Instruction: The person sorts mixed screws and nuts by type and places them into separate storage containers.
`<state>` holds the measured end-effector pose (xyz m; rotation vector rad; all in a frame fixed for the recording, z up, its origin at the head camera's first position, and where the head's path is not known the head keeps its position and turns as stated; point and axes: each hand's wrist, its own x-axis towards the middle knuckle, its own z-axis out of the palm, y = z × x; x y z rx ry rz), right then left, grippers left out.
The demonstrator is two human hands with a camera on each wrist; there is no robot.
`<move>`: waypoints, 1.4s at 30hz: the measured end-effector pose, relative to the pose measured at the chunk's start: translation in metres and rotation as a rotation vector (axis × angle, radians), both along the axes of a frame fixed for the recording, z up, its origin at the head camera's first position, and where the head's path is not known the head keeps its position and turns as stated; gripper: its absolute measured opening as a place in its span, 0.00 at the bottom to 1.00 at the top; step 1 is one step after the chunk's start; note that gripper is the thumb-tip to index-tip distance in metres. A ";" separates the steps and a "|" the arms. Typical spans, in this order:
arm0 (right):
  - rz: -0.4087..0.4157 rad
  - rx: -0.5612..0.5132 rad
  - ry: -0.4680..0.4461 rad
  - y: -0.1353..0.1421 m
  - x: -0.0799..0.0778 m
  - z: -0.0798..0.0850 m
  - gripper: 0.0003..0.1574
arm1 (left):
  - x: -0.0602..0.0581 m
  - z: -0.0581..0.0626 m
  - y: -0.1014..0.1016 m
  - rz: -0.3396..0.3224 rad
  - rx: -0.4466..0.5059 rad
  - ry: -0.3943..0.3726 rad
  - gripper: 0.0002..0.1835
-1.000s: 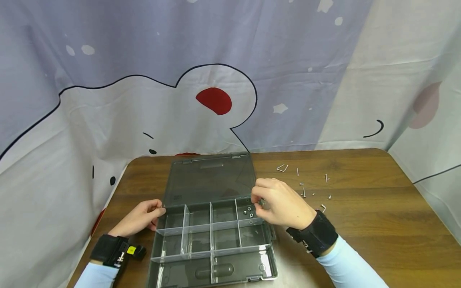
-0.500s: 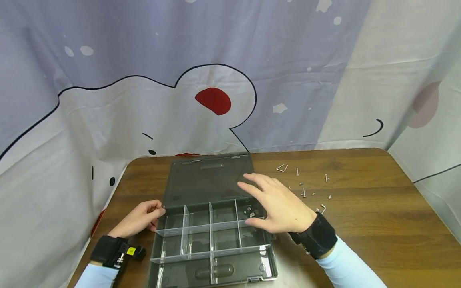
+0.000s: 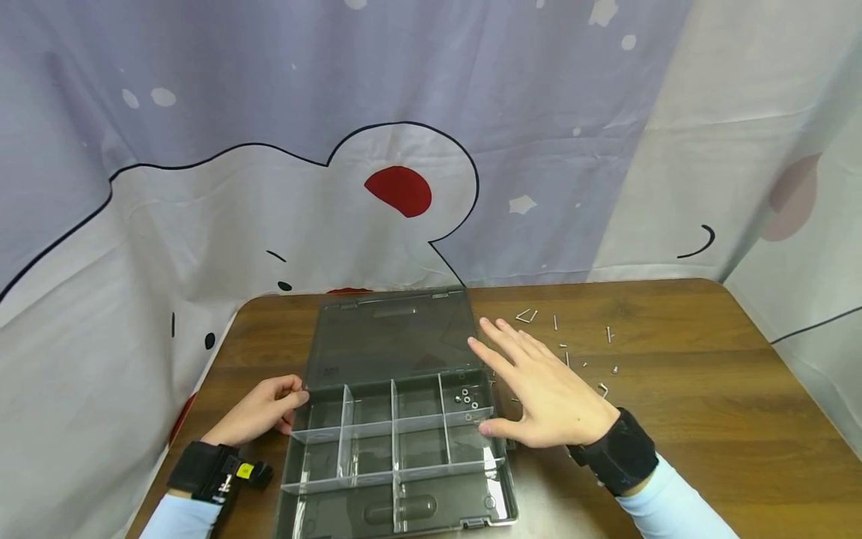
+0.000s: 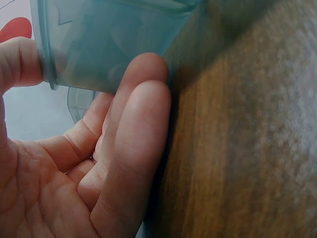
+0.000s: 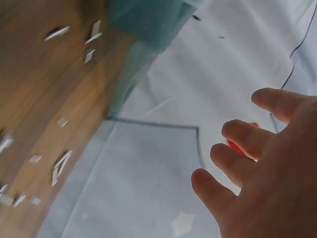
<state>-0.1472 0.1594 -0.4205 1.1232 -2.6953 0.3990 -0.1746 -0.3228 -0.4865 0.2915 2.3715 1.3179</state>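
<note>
A grey translucent compartment box (image 3: 364, 479) lies with its lid (image 3: 393, 337) laid back behind it. My left hand (image 3: 259, 408) grips the box's left side near the hinge corner; in the left wrist view its fingers (image 4: 141, 124) curl against the box wall (image 4: 114, 44) while a digit sits at the rim. Several small nuts (image 3: 467, 399) lie in the back right compartment. My right hand (image 3: 542, 393) hovers at the box's right edge, fingers spread and nothing held. The right wrist view shows the same spread right hand (image 5: 272, 163), blurred.
Right of the box, several loose screws (image 3: 609, 335) and small metal pieces are scattered over the wooden table (image 3: 714, 419). A bent metal piece (image 3: 603, 389) lies near the right wrist. A patterned cloth (image 3: 539, 150) hangs behind the table.
My right hand had its fingertips pinched together over the back right compartment; the fingers then spread and the hand moved right. One more nut shows in that compartment. The left hand stays put.
</note>
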 end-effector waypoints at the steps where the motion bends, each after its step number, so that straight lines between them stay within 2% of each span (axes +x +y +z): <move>1: -0.009 0.000 -0.004 0.005 0.001 -0.001 0.66 | 0.000 0.000 0.000 0.004 -0.001 -0.004 0.15; 10: -0.127 0.010 -0.009 0.063 0.003 -0.018 0.67 | 0.000 0.000 -0.001 -0.001 -0.011 0.002 0.15; 23: -0.218 -0.030 0.027 0.128 0.015 -0.034 0.57 | -0.001 -0.001 0.000 0.000 -0.021 0.001 0.14; 28: -0.182 -0.022 0.072 0.139 0.011 -0.039 0.36 | -0.001 -0.003 -0.002 0.002 -0.027 0.004 0.15; 32: -0.163 -0.024 0.054 0.140 0.010 -0.041 0.22 | 0.001 -0.003 -0.003 0.000 -0.027 0.005 0.16; 36: -0.167 -0.027 0.006 0.138 0.010 -0.045 0.18 | 0.001 -0.003 -0.003 0.002 -0.036 0.001 0.16; 42: -0.188 -0.009 -0.008 0.137 0.012 -0.051 0.18 | -0.001 -0.003 -0.001 -0.009 -0.040 0.017 0.16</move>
